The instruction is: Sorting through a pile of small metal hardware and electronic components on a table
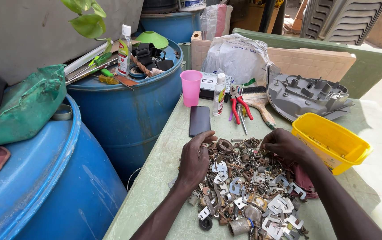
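Near: heap of rusty screws, washers and metal brackets (244, 186) spread on green table (155, 178). Left hand (195, 158) curled, fingertips pinching into heap's far edge; right hand (284, 144) likewise, contents hidden. Best picked piece by piece, heap kept flat. Beyond: yellow tub (333, 142), phone (199, 120), pink cup (191, 86).

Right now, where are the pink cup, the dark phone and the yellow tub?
pink cup (191, 87), head view: middle of its outer wall.
dark phone (199, 120), head view: centre of its dark screen.
yellow tub (322, 138), head view: on its near side wall.
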